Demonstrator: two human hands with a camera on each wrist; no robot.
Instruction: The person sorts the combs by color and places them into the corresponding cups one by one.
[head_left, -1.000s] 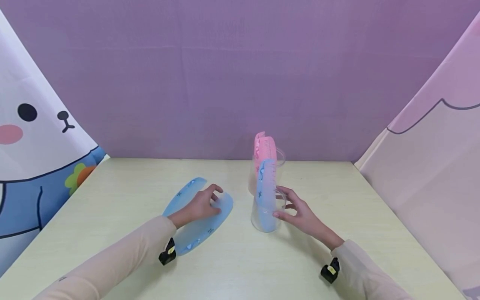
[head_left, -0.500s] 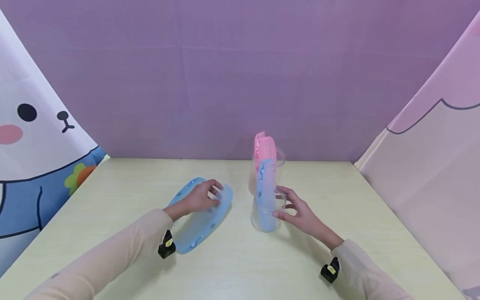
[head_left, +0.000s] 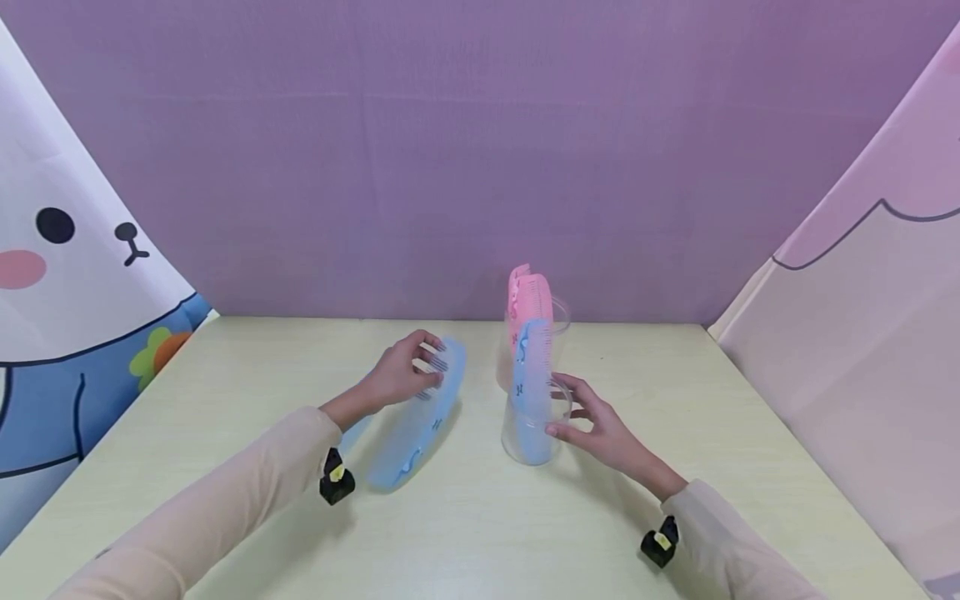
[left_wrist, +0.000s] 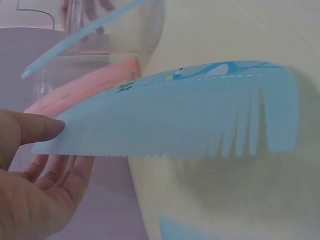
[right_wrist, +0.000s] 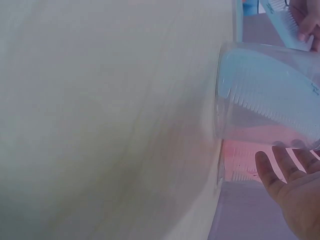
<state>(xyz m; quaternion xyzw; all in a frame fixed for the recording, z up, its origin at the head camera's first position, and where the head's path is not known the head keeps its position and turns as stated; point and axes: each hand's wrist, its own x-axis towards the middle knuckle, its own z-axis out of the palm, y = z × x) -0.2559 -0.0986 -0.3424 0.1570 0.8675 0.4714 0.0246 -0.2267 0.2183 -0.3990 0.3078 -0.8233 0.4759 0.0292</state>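
Note:
My left hand (head_left: 401, 375) pinches one end of a light blue comb (left_wrist: 165, 120) between thumb and fingers. The comb is tilted off the table, its teeth showing in the left wrist view. Behind my left wrist lies a second blue comb (head_left: 356, 433), mostly hidden. To the right, my right hand (head_left: 600, 429) holds the handle side of a clear plastic mug (head_left: 512, 437), thumb and fingers bent about it; the exact contact is partly unclear. Inside that mug stands another blue comb (head_left: 534, 375). Pink combs (head_left: 535, 300) stand in a rear clear mug (head_left: 504, 358).
The pale wooden table (head_left: 637, 358) ends at a purple cloth backdrop (head_left: 450, 167). Printed cloth hangs on both sides. The two mugs stand one behind the other, right of the table's middle. A black wrist camera (head_left: 336, 479) sits under each sleeve.
The blue comb has come up off the table with my left hand, separating from the other blue comb. My right hand and both mugs have stayed in place.

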